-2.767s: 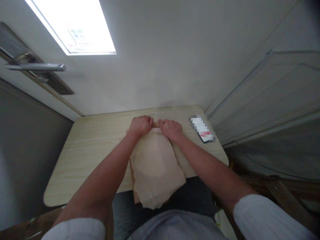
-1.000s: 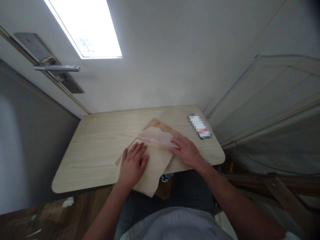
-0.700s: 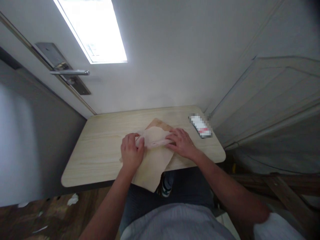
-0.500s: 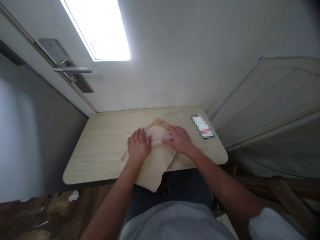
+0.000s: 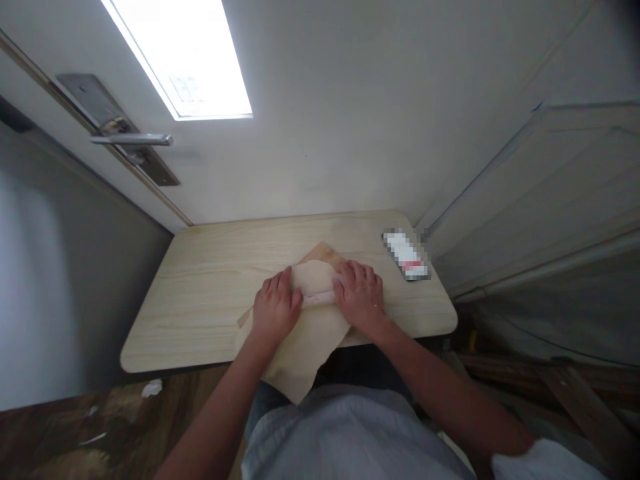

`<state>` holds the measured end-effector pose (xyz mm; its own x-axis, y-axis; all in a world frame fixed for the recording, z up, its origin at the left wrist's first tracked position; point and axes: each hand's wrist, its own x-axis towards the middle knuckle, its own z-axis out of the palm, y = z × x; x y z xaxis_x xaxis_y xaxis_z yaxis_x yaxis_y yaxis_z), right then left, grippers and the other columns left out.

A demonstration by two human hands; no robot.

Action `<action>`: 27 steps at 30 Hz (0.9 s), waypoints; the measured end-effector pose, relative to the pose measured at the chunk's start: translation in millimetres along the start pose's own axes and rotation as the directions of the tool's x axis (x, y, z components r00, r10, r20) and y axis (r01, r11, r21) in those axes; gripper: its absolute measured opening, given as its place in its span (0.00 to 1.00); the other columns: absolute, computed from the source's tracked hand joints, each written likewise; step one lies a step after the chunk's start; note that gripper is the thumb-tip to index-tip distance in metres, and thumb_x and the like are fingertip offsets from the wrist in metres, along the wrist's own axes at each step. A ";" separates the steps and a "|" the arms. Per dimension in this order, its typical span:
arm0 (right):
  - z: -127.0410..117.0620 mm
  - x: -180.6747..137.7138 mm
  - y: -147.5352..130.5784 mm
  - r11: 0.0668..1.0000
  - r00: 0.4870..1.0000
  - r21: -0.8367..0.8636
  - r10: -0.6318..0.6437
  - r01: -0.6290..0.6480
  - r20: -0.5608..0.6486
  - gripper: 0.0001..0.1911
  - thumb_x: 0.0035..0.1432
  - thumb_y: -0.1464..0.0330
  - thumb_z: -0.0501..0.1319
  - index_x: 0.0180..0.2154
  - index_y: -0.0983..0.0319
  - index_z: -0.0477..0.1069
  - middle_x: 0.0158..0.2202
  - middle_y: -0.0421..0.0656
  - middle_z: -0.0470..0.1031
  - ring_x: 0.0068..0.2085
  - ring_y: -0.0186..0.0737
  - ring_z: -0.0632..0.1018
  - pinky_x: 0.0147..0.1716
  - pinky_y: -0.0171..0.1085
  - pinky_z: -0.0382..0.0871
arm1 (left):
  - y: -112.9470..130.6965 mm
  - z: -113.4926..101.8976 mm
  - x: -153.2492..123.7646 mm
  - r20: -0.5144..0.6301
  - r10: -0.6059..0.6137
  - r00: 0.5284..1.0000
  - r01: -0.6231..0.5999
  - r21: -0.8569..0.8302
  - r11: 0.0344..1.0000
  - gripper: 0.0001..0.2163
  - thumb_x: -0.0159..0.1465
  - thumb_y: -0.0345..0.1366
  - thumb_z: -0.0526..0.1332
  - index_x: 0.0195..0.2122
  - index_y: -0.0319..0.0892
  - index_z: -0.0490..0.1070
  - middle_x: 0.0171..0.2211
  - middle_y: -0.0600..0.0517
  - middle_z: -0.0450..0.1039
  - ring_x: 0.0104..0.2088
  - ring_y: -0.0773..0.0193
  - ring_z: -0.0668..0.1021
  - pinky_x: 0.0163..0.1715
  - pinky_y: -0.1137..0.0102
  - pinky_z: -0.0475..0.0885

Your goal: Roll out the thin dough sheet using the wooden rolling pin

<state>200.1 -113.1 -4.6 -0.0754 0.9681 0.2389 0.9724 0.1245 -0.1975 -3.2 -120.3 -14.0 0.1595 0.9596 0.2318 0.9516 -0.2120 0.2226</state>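
Brown paper (image 5: 307, 347) lies across the near edge of the table, its lower corner hanging over toward my lap. Between my hands runs a narrow, pale pinkish strip (image 5: 320, 298); whether it is a fold or a separate roll I cannot tell. My left hand (image 5: 276, 303) is closed over the paper's left side, thumb at the strip's left end. At the right side my right hand (image 5: 361, 293) is closed on the paper too, its thumb by the strip's right end. Part of the paper is hidden beneath both hands.
The light wood-grain table (image 5: 200, 287) stands against a white door with a metal handle (image 5: 133, 139). A phone (image 5: 406, 255), blurred out, lies at the table's right end. Scraps of white paper (image 5: 152, 388) are on the floor to the left.
Both hands have shifted slightly toward me with the paper. My right thumb has drawn back to the right, so more of the pale strip shows. The view has moved a little.
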 end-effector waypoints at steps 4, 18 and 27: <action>0.2 -1.2 -1.4 1.000 1.000 -0.025 -0.005 0.006 0.019 0.22 0.69 0.57 0.49 0.58 0.57 0.66 0.61 0.50 0.66 0.53 0.53 0.66 0.51 0.49 0.57 | 2.6 1.6 -1.4 -0.013 0.027 1.000 -0.027 0.035 0.999 0.22 0.69 0.40 0.50 0.62 0.37 0.61 0.55 0.41 0.72 0.53 0.50 0.73 0.53 0.58 0.69; 5.6 22.5 -4.6 0.997 0.995 -0.061 0.048 -0.043 0.082 0.24 0.69 0.53 0.46 0.59 0.55 0.65 0.50 0.51 0.72 0.49 0.53 0.68 0.46 0.47 0.57 | 4.5 1.1 22.4 0.041 -0.025 0.999 0.018 0.168 0.986 0.22 0.69 0.39 0.48 0.61 0.39 0.63 0.48 0.42 0.73 0.49 0.50 0.74 0.43 0.60 0.70; 8.7 38.9 -4.4 0.995 0.995 -0.083 0.062 -0.055 0.082 0.27 0.70 0.51 0.43 0.57 0.60 0.66 0.50 0.54 0.70 0.50 0.53 0.69 0.47 0.49 0.59 | 2.8 1.6 40.1 0.135 -0.073 0.988 0.054 0.145 0.988 0.18 0.71 0.40 0.43 0.49 0.42 0.70 0.45 0.44 0.73 0.47 0.54 0.75 0.43 0.62 0.70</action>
<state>190.9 -74.1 -2.7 -0.0329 0.9885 0.1474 0.9900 0.0525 -0.1309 6.3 -82.2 -5.6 0.1232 0.9887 0.0849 0.9868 -0.1311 0.0946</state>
